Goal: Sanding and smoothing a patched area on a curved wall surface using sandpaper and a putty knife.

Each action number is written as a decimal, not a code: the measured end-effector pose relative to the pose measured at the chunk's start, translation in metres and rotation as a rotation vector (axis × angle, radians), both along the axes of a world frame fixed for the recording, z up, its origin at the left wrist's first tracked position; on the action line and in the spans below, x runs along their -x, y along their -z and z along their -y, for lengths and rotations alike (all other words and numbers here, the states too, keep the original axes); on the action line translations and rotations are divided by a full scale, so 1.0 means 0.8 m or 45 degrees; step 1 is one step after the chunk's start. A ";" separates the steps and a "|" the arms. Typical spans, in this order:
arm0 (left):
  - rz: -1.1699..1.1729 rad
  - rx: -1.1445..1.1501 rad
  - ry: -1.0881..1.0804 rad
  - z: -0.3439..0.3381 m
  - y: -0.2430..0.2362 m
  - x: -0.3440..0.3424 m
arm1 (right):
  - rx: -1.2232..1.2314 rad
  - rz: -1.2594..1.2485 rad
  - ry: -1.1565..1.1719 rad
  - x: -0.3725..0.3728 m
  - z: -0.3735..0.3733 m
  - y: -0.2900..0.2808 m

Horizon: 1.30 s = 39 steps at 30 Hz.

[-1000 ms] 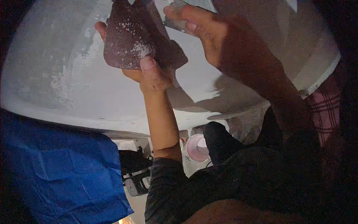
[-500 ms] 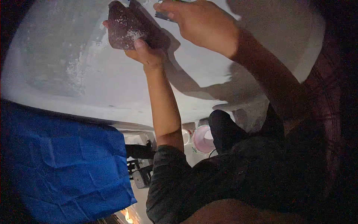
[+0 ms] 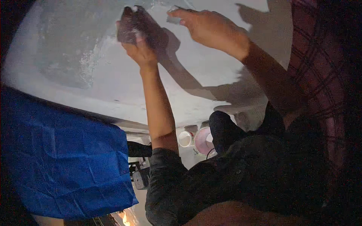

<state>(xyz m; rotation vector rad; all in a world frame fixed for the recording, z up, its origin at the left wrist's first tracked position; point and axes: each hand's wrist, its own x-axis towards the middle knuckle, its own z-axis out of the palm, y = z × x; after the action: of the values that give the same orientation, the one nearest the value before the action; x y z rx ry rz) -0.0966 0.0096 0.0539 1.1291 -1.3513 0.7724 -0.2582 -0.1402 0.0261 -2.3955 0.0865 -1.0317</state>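
Observation:
My left hand (image 3: 140,52) grips a dark brown flat plate (image 3: 132,32) with white paste smeared on its face, the thumb lying over its near edge. To the right, my right hand (image 3: 213,32) is closed on a flat grey scraper (image 3: 174,17), its forefinger stretched along the blade. Hand and scraper stand apart from the plate. Both are in front of a pale wall (image 3: 124,81), where the left arm casts a long shadow. A rough grey-green patch with whitish smears (image 3: 64,45) covers the wall's left part.
Below stand a small white bucket (image 3: 185,139) and a larger pink bucket (image 3: 201,141), close to my dark-clothed knee (image 3: 224,126). A creased blue sheet (image 3: 68,162) hangs at the lower left, beside a grey object (image 3: 141,179). Dark red checked cloth (image 3: 320,67) lies along the right.
The plate has tilted and looks narrower, turning its pasted face partly away. My right hand with the scraper has moved slightly right and down. The view has shifted, showing more checked cloth.

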 end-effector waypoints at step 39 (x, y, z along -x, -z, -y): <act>0.154 -0.107 -0.097 0.021 0.019 -0.022 | -0.015 -0.132 -0.080 -0.033 0.010 -0.033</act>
<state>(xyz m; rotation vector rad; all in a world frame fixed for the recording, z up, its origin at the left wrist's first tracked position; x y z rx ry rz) -0.0790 -0.0073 0.0384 1.2219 -1.4604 0.8570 -0.2317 -0.1479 0.0526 -2.4244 0.0535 -0.8764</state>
